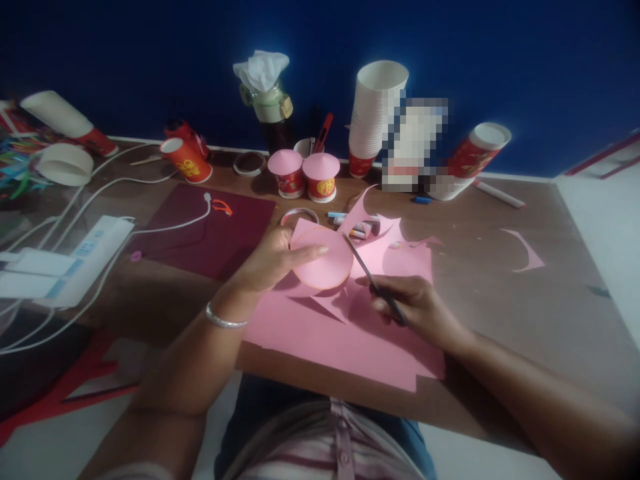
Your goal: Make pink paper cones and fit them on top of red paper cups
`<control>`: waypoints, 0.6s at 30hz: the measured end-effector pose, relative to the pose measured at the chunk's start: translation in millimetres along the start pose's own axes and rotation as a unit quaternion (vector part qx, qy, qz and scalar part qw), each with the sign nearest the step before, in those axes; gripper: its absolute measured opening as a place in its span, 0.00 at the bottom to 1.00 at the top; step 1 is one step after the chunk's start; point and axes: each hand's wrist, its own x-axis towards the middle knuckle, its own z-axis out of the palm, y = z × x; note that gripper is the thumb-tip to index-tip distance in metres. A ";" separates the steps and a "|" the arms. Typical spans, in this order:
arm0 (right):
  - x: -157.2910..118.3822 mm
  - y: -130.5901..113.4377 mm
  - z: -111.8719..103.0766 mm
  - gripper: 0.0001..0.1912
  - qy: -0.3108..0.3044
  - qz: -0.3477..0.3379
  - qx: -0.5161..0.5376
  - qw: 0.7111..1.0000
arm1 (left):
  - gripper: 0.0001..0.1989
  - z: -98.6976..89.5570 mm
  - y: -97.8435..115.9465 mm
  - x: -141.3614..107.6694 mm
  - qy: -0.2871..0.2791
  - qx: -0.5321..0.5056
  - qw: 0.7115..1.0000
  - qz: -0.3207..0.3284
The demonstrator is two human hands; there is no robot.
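Observation:
My left hand (280, 257) grips a piece of pink paper (323, 267), thumb on top, the other fingers mostly hidden beneath. An orange circle line is drawn on that paper, and part of its edge is cut round. Closed round the dark handles of a pair of scissors (370, 277) is my right hand (413, 307). The blades point up and left, touching the paper's right edge. Below both hands lie larger pink sheets (340, 347), with curved pink offcuts (363, 213) just behind.
Two paper cups with pink cone tops (321, 177) stand at the back. Beside them are a tall stack of paper cups (375, 113) and a tissue-topped bottle (267, 100). A white power strip (93, 257) with cables lies left, near a maroon sheet (200, 233). A pink offcut (527, 253) lies right.

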 end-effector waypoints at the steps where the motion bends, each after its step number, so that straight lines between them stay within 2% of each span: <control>1: -0.2 -0.1 0.1 0.27 0.001 0.001 0.000 1.000 | 0.14 -0.1 0.2 0.0 -0.001 -0.002 1.000 -0.001; 18: 0.5 3.3 -0.2 0.27 -0.006 -0.006 0.004 1.000 | 0.13 -1.8 1.5 -0.1 -0.013 -0.006 1.000 -0.017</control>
